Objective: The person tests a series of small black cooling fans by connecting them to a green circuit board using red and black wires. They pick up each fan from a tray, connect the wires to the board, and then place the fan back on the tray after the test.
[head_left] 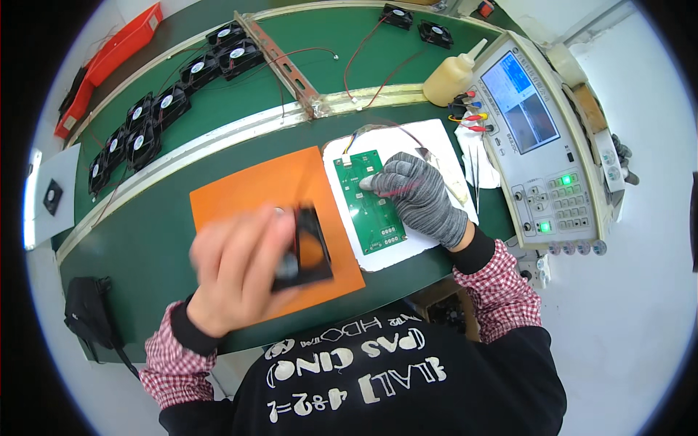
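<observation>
My left hand (236,270) is bare and blurred, and it grips a black square cooling fan (311,247) just above the orange mat (254,190). My right hand (422,195), in a grey knit glove, rests on a green circuit board (369,203) with its fingertips pressing the board's upper part. The board lies on a white pad (407,138). Thin red and black wires (378,129) run from the board's top edge.
A row of black fans (156,109) lies on the green conveyor belt beyond a metal rail (240,127). A grey test instrument (542,138) with a screen and lit green buttons stands at the right. A cream squeeze bottle (451,76), a red tray (109,62) and a black pouch (87,309) surround the bench.
</observation>
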`<state>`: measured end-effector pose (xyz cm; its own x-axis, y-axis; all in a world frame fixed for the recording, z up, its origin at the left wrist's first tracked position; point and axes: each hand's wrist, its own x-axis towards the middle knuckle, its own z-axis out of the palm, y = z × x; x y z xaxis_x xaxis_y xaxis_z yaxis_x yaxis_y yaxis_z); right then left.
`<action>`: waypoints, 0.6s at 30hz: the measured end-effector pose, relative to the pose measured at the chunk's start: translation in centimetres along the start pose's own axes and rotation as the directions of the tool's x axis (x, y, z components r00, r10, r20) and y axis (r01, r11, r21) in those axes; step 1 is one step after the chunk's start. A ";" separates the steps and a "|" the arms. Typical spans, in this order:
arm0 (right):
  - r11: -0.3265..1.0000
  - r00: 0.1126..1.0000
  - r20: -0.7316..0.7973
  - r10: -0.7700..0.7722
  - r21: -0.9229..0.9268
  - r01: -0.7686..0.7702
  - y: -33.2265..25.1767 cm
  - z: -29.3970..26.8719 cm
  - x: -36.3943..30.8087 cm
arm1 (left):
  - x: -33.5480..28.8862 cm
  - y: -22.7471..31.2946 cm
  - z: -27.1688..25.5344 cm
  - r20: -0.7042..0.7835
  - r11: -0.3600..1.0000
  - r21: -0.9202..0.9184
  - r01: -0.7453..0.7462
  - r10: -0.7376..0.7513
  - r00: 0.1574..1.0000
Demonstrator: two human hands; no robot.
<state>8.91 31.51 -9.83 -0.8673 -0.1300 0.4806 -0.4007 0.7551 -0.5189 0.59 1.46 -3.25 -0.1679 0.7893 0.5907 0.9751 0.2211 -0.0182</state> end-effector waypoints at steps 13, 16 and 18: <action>0.986 0.986 0.007 0.167 0.010 -0.167 -0.6 -0.4 0.2 | 0.1 0.8 -5.2 -0.012 0.763 -0.582 0.281 -0.353 0.936; 0.982 0.982 -0.002 0.188 0.010 -0.188 -1.1 0.0 0.4 | -0.8 -0.5 -5.1 -0.335 0.973 0.232 0.012 0.069 0.940; 0.983 0.985 -0.012 0.173 -0.051 -0.174 -0.5 0.0 -0.1 | 1.7 -0.9 -4.5 -0.341 0.966 0.247 -0.075 0.159 0.927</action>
<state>9.25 31.12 -9.64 -0.9199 0.0106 0.3921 -0.2284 0.7982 -0.5575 0.04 0.01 1.35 0.0493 0.5715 0.8191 0.9187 0.2958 -0.2617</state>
